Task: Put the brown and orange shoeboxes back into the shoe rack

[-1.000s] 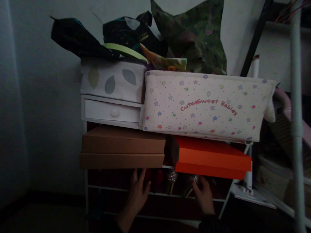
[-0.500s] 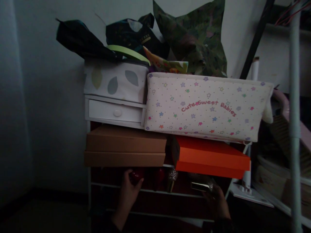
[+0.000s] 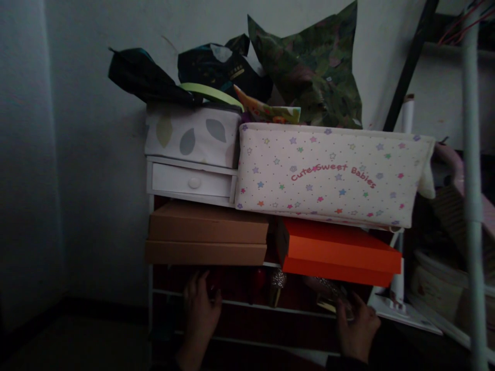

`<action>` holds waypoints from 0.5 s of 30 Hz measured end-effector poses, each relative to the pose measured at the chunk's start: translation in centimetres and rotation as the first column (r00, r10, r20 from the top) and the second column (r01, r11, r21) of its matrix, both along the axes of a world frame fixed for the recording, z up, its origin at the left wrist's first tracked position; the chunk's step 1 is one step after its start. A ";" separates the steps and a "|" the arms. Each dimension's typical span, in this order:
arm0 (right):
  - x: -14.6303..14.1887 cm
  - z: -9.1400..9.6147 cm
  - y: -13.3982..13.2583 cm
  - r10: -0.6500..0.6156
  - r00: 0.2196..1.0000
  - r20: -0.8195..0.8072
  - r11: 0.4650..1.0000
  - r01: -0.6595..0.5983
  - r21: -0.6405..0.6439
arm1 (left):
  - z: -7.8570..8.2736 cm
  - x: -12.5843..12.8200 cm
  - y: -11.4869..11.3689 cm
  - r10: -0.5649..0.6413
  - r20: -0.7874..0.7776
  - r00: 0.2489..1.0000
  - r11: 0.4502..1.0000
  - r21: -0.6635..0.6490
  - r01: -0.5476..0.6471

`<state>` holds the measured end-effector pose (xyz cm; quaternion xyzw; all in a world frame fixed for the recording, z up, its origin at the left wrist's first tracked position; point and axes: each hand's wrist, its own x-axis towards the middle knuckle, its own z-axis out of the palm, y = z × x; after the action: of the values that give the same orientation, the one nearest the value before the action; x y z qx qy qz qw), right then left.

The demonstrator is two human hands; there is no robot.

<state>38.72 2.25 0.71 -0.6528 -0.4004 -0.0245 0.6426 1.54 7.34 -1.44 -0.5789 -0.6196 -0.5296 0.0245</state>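
My left hand [image 3: 201, 306] reaches under the brown box, its fingers and thumb around a dark red shoe [image 3: 212, 284] on the shelf; the dim light hides much of the grip. At the right, my right hand [image 3: 358, 323] has its thumb and fingers at the near end of a glittery high-heeled shoe [image 3: 328, 294] with a shiny gold heel, tilted on the shelf. Between the hands stand another red shoe [image 3: 258, 278] and a second glittery shoe [image 3: 278, 281], heel toward me. The shoes' far ends are hidden under the boxes.
A brown box [image 3: 207, 252] and an orange box [image 3: 340, 263] overhang the shoes on the white-edged rack [image 3: 240, 305]. Above are a white drawer [image 3: 185, 180], a leaf-patterned bin [image 3: 204, 131] and a star-printed bin [image 3: 328, 175]. A pale pole [image 3: 472, 206] stands at right.
My left hand's fingers have spread and shifted around the red shoe, which shows less. The right hand has turned and moved right; its shoe's gold heel now tilts down. The view has shifted slightly.
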 end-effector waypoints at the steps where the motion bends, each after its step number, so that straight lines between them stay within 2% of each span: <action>1: -1.3 0.1 0.0 0.034 0.996 0.081 0.999 -0.035 0.013 | 0.4 0.7 -0.6 -0.042 -0.039 0.998 0.999 0.033 0.044; 3: -3.8 -0.1 0.1 0.145 0.968 0.203 0.989 -0.149 0.006 | 1.1 2.2 -2.0 -0.178 -0.087 0.980 0.982 0.050 0.183; 6: -7.1 -1.0 0.6 0.315 0.909 0.275 0.949 -0.311 -0.057 | 1.6 4.5 -3.6 -0.368 -0.082 0.926 0.930 -0.006 0.369; 10: -10.1 -2.1 2.1 0.492 0.858 0.147 0.870 -0.482 -0.101 | 0.8 7.0 -3.7 -0.508 0.016 0.861 0.859 -0.054 0.508; 12: -11.2 -2.4 2.9 0.543 0.839 0.043 0.838 -0.537 -0.096 | -0.1 8.2 -2.9 -0.525 0.136 0.840 0.842 -0.062 0.536; 15: -12.4 -2.9 4.1 0.560 0.826 -0.068 0.821 -0.564 -0.089 | -1.3 9.7 -1.4 -0.518 0.359 0.776 0.816 -0.064 0.574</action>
<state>26.29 6.31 -2.21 -0.5392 -0.5631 0.1995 0.5936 11.26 5.92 -2.73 -0.6384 -0.4622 -0.5467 -0.2827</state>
